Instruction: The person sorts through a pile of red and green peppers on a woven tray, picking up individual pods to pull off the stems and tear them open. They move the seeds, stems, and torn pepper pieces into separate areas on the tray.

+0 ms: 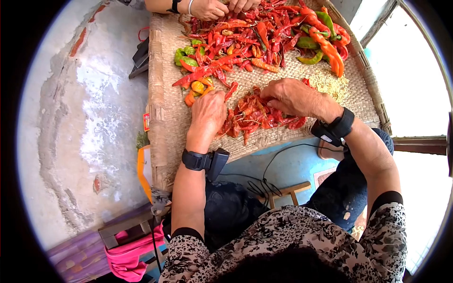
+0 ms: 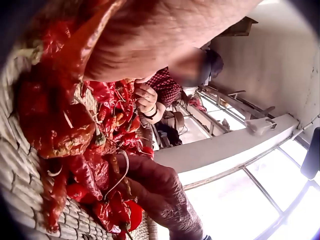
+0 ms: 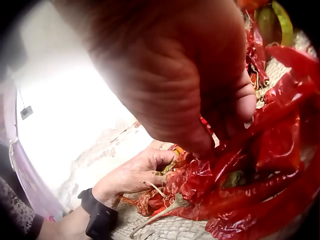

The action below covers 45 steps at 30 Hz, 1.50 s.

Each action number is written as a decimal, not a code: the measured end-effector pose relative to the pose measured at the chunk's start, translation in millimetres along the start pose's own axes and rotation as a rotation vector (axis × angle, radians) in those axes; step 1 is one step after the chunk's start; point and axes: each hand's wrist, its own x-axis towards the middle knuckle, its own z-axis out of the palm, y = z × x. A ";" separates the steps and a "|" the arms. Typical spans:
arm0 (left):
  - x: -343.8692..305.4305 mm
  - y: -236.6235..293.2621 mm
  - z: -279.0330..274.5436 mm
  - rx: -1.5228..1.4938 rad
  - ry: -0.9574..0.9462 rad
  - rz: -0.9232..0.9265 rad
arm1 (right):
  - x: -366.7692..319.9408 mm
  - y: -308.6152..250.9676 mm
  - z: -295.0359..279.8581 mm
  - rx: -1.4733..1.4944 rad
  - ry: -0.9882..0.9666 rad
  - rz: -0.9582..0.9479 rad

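Note:
Dried red chili peppers (image 1: 252,111) lie in a loose heap on a woven mat (image 1: 163,118), between my two hands. My left hand (image 1: 207,113) is at the heap's left edge, fingers bent down beside orange and yellow peppers (image 1: 198,87). In the right wrist view its thumb and fingertips meet the peppers, and I cannot tell whether they pinch one. My right hand (image 1: 295,98) reaches into the heap from the right with curled fingers. In the right wrist view, thumb and fingers close on a red chili pepper (image 3: 227,162), its far end hidden among other wrinkled pods.
Across the mat, another person's hands (image 1: 207,8) work at a larger pile of red chilies (image 1: 240,40). Fresh green and red peppers (image 1: 325,42) lie at the upper right, with pale seeds (image 1: 332,85) below them. A wall (image 1: 94,118) stands left; cables (image 1: 262,184) hang below the mat.

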 end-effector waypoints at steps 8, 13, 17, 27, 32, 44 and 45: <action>2.7 -15.4 -39.4 -0.200 0.407 -0.237 | -1.7 5.2 6.5 -0.030 0.095 -0.067; -24.4 -2.0 -36.6 -0.144 -0.121 -0.108 | 0.1 0.8 2.3 -0.034 0.026 -0.028; -22.9 -7.8 -27.0 -0.222 -0.147 0.071 | -0.1 -2.6 0.0 -0.024 0.002 -0.013; -14.2 -7.0 -47.9 -0.847 -0.083 -0.231 | 0.8 4.9 5.2 -0.012 0.016 -0.021; -1.4 -2.6 -40.2 -1.168 0.401 -0.192 | 1.7 9.5 10.9 -0.080 0.053 -0.036; -11.9 19.6 -12.7 -0.321 -0.113 0.107 | 0.7 1.1 3.4 -0.040 -0.025 0.019; -10.9 22.0 -13.8 -0.323 -0.123 0.085 | -0.2 1.2 2.5 -0.041 -0.023 0.024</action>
